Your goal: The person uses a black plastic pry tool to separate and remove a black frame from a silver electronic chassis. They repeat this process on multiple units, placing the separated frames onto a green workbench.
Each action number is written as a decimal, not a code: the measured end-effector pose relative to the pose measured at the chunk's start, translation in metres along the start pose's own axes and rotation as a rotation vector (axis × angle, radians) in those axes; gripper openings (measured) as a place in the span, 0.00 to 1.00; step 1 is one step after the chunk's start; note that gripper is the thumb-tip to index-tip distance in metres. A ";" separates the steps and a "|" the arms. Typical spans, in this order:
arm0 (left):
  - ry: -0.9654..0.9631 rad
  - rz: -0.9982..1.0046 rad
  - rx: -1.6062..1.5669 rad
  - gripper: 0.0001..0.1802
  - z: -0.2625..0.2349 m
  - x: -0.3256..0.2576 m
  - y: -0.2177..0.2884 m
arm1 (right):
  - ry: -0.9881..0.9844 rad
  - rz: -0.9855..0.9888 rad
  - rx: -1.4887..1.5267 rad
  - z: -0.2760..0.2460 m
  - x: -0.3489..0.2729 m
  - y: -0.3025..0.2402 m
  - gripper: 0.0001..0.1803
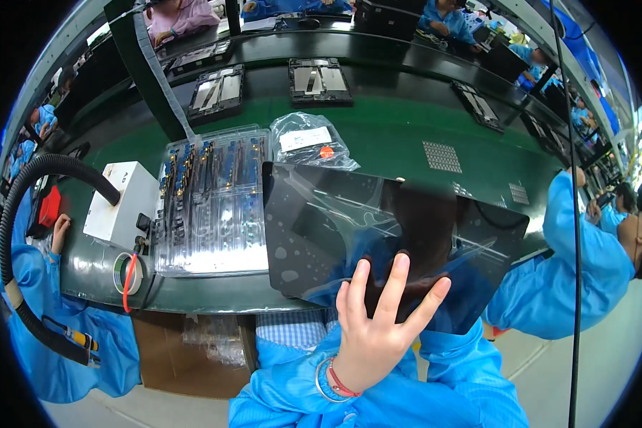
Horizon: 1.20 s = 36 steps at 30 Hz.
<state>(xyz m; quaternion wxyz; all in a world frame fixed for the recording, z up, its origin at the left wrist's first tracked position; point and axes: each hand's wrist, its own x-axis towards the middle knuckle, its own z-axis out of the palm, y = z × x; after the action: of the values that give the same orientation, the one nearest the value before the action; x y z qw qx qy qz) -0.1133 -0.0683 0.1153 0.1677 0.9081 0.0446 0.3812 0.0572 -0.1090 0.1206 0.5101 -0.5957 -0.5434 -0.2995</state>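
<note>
A large dark glossy panel (pixel 321 235), like a tablet screen, is held up tilted at the table's front edge. Clear film with bubbles and wrinkles covers its face, which also carries dark reflections. My left hand (pixel 378 321) has its fingers spread and their tips against the lower middle of the panel. A red band and a pale bangle circle that wrist. My right sleeve (pixel 471 364) runs up behind the panel, and the right hand itself is hidden there.
Clear plastic trays (pixel 214 242) with thin strip parts stand left of the panel, by a white box (pixel 121 203) with a black hose (pixel 46 167). Behind lie a plastic bag (pixel 307 143), small-part sheets (pixel 442 157) and open device housings (pixel 319 80). A co-worker's blue sleeve (pixel 535 299) is close right.
</note>
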 end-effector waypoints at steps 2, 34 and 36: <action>0.001 0.015 -0.027 0.25 0.001 0.001 0.000 | -0.006 0.002 -0.001 -0.001 0.001 0.001 0.27; -0.180 -0.748 -0.552 0.12 -0.048 -0.086 -0.121 | -0.952 0.266 -0.446 0.027 -0.036 0.035 0.33; -0.169 -0.655 -0.370 0.16 -0.039 -0.078 -0.132 | -0.841 0.389 -0.459 0.017 -0.029 0.024 0.33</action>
<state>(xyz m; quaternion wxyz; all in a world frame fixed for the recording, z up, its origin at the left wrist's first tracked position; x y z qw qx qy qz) -0.1903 0.0504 0.0431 0.4446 0.8284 0.2489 0.2327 0.0698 -0.1003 0.0826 0.1501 -0.8511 -0.5010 -0.0452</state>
